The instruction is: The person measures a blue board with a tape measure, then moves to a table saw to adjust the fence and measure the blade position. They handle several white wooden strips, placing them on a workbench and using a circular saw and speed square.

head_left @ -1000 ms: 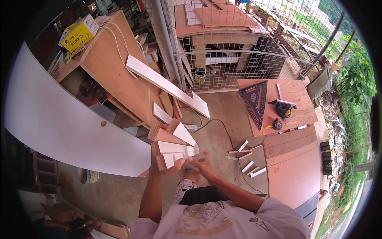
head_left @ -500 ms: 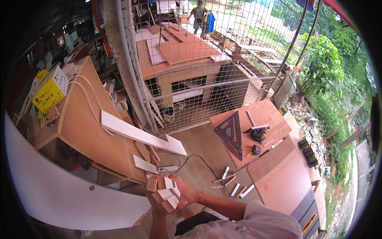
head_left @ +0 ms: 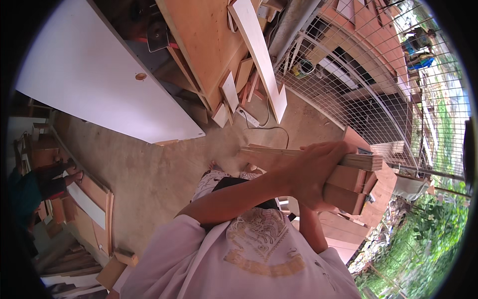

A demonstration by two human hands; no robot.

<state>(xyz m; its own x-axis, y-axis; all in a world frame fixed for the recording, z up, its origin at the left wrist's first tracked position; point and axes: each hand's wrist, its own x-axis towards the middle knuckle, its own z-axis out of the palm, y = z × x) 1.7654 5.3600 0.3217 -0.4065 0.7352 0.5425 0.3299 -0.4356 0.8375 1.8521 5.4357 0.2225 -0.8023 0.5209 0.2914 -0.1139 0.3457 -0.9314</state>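
A bundle of short wooden strips (head_left: pixel 343 185) is held up in front of my chest, to the right of the middle, its cut ends toward the right. My left hand (head_left: pixel 316 172) is closed round it from above, fingers wrapped over the top strip. Thin strip ends (head_left: pixel 266 149) stick out on the left side of that hand. My right forearm (head_left: pixel 311 229) rises from below to the underside of the bundle. The right hand's fingers are hidden behind the left hand and the wood.
A large white panel (head_left: pixel 114 74) lies at upper left. A wooden cabinet (head_left: pixel 209 45) with a white notched board (head_left: pixel 261 60) on it stands ahead, near a power strip (head_left: pixel 247 117). Wire mesh (head_left: pixel 358 99) bounds the right. Another person (head_left: pixel 45 182) is at far left, beside stacked boards (head_left: pixel 89 209).
My view has swung round, bringing the white panel and the floor at left into sight. The wooden bundle has moved up and right and turned, showing its side.
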